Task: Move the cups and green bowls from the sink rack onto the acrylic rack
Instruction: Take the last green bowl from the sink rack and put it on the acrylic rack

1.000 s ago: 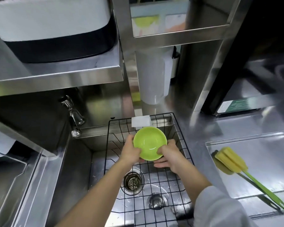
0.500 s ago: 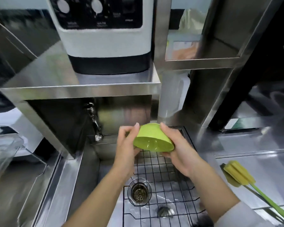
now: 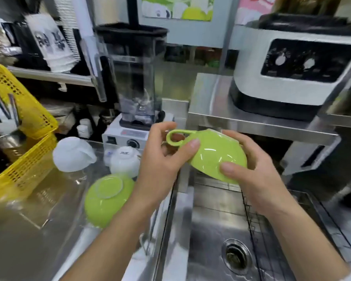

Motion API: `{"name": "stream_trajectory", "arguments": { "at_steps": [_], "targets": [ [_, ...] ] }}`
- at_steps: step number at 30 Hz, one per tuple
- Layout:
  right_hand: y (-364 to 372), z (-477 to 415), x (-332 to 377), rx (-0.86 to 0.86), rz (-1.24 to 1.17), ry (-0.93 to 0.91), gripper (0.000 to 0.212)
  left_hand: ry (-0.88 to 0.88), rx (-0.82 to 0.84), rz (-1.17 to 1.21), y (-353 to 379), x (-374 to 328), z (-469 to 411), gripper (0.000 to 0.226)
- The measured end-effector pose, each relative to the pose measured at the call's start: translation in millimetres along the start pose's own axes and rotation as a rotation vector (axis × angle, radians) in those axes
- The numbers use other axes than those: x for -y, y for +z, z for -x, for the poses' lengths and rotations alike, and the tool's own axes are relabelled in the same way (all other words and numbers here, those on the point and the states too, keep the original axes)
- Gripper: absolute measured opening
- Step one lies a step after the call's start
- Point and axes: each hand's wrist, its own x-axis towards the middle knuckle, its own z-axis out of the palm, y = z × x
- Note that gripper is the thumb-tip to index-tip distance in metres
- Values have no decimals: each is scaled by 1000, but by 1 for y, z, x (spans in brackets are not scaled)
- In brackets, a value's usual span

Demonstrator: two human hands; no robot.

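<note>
A green bowl [image 3: 213, 153] with a loop handle is turned upside down in the air, over the left edge of the sink. My left hand [image 3: 162, 157] holds its handle side and my right hand [image 3: 249, 169] holds its right rim. To the left, a second green bowl [image 3: 105, 197] lies face down on the clear acrylic rack [image 3: 55, 201]. Two white cups [image 3: 73, 153] [image 3: 125, 161] sit upside down behind it on the same rack. The black wire sink rack [image 3: 251, 218] lies in the steel sink at the right, below my right hand.
A yellow plastic basket [image 3: 26, 142] stands at the far left. A blender [image 3: 134, 82] rises behind the acrylic rack. A white and black machine [image 3: 292, 72] sits on the steel shelf [image 3: 251, 122] above the sink. The sink drain [image 3: 236, 256] is at the lower right.
The view has swung left from the sink to the acrylic rack. Both hands have carried the green bowl up and to the left, turning it upside down.
</note>
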Motion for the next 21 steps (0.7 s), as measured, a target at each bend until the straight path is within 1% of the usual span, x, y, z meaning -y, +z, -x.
{"name": "stream_trajectory", "arguments": {
  "at_steps": [3, 6, 8, 11, 13, 14, 16, 17, 18, 21],
  "targets": [
    [60, -8, -1, 27, 121, -42, 80, -18, -81, -83, -59, -7, 2, 38],
    [121, -16, -2, 53, 207, -81, 78, -82, -179, -132, -108, -14, -1, 56],
    [157, -22, -3, 91, 274, -105, 78, -117, -238, -181, -134, -15, -2, 52],
    [203, -30, -7, 152, 396, -100, 89, -176, -310, -287, -171, -16, -3, 52],
    [225, -36, -11, 178, 442, -88, 89, -200, -310, -366, -194, -14, -4, 47],
    [234, -39, -14, 199, 448, -87, 86, -214, -310, -390, -203, -12, -4, 43],
    [249, -43, -18, 252, 446, -83, 74, -241, -320, -422, -220, -6, -2, 48],
    [255, -44, -21, 271, 454, -77, 73, -252, -321, -432, -226, -3, -2, 51],
    [259, -45, -24, 280, 472, -73, 75, -254, -316, -436, -232, -1, -1, 52],
    [266, -48, -34, 293, 559, -60, 86, -231, -287, -491, -245, 11, 0, 37]
  ]
}}
